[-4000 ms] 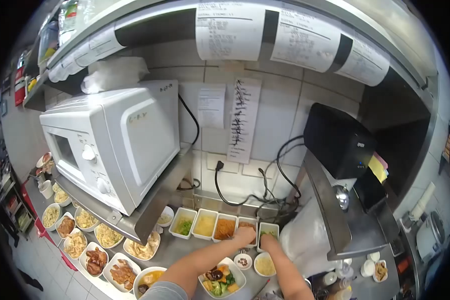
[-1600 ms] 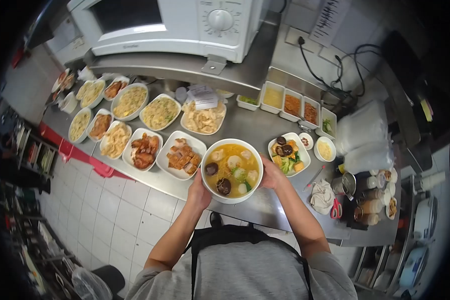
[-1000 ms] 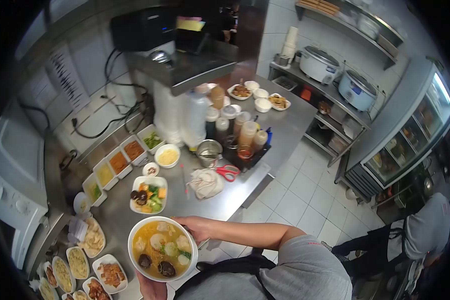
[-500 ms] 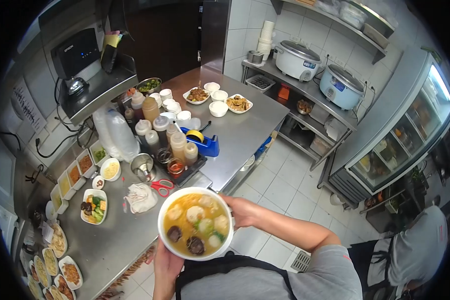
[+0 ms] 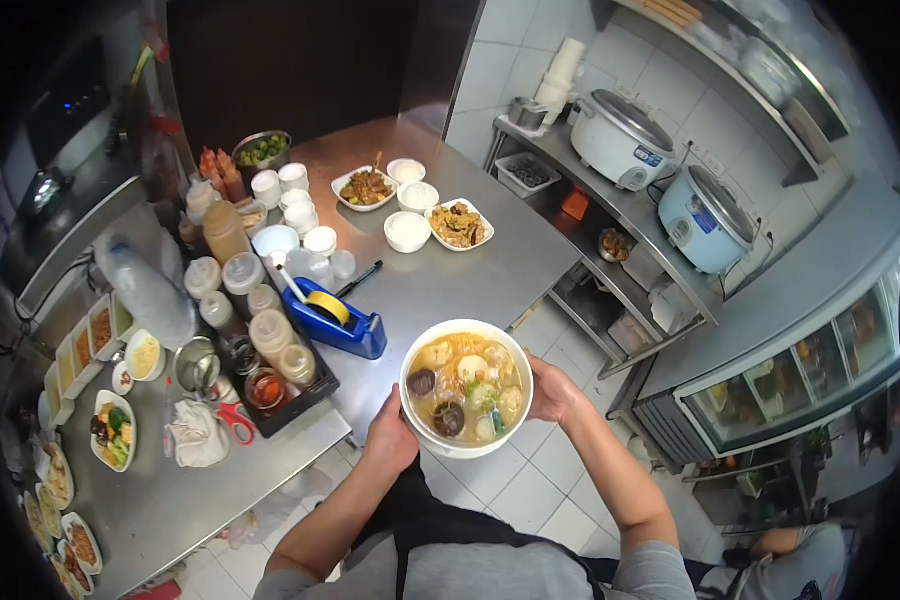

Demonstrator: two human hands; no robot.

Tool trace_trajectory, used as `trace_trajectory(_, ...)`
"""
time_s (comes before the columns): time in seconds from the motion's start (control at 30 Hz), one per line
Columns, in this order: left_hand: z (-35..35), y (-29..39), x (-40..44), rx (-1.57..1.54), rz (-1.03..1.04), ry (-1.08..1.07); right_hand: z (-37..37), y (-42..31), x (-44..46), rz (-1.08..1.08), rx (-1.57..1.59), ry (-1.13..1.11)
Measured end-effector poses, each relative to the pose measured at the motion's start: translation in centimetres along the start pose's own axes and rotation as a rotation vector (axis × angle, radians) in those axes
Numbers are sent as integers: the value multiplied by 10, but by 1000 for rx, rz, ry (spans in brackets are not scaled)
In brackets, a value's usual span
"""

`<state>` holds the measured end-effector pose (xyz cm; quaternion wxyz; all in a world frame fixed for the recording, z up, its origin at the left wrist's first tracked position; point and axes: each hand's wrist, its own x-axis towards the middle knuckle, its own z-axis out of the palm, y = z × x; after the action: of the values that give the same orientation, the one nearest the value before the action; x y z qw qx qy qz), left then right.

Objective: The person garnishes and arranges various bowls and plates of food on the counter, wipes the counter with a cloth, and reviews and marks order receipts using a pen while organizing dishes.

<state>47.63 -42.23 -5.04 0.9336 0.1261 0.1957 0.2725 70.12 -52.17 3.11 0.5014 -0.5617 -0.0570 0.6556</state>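
Now I've swung nearer the blue plastic tape dispenser, left hand and right hand gripping the round white soup bowl: still mid-carry.

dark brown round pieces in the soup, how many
2: one dark brown round piece near the left rim of the round white bowl, another below, rightward. Others may be submerged.

Just left of the frame's centre, the left hand is curved inward, its thumb pointing up. The right hand, slightly higher and right of centre, faces it, most of its fingers hidden. The bare left forearm slants up from the lower left; the bare right forearm angles up and inward from the lower right, elbow bent.
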Motion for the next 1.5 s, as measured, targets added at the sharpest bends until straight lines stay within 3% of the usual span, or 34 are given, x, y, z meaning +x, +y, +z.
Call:
trace_trajectory(0.07, -6, -8, 37, 42, 84, -31, -14, -24, 23, 29, -12, 4)
trace_trajectory(0.33, -5, -4, 136, 53, 231, 201, -61, -90, 143, 47, -4, -142)
trace_trajectory(0.63, -16, 3, 184, 8, 342, 343, -79, -115, 251, 197, 79, -491)
trace_trajectory(0.77, -11, 7, 183, 103, 353, 364, -101, -110, 299, 329, 122, -495)
trace_trajectory(0.8, 7, 8, 184, 103, 376, 368, -96, -126, 282, 309, -125, -402)
trace_trajectory(0.87, 57, 15, 170, 485, 319, 973, -92, -154, 257, 198, -598, -295)
trace_trajectory(0.9, 62, 20, 163, 487, 330, 985, -101, -166, 254, 111, -825, -279)
trace_trajectory(0.97, 63, 32, 146, 1019, 354, 842, -148, -184, 298, -302, -1598, -660)
trace_trajectory(1.03, 130, 66, 151, 796, 341, 675, -148, -252, 287, -310, -1844, -759)
trace_trajectory(1.1, 145, 101, 177, 929, 391, 676, -108, -324, 292, -218, -2025, -667)
trace_trajectory(1.17, 121, 144, 225, 1206, 426, 788, -82, -360, 327, -681, -1842, -445)
trace_trajectory(1.2, 109, 166, 251, 1129, 378, 803, -74, -364, 369, -812, -1785, -299)
trace_trajectory(1.27, 65, 213, 308, 1087, 156, 857, -36, -391, 413, -984, -1705, -350)
trace_trajectory(1.3, 49, 229, 333, 1079, 149, 861, -22, -397, 438, -998, -1734, -353)
trace_trajectory(1.37, 22, 252, 369, 682, -11, 855, 2, -408, 473, -1004, -1758, -361)
trace_trajectory(1.4, 17, 258, 377, 678, -17, 861, 15, -414, 482, -932, -1845, -397)
trace_trajectory(1.47, 9, 267, 394, 519, -10, 630, 31, -419, 503, -851, -1927, -434)
trace_trajectory(1.5, 6, 269, 400, 518, -18, 630, 35, -419, 514, -837, -1950, -540)
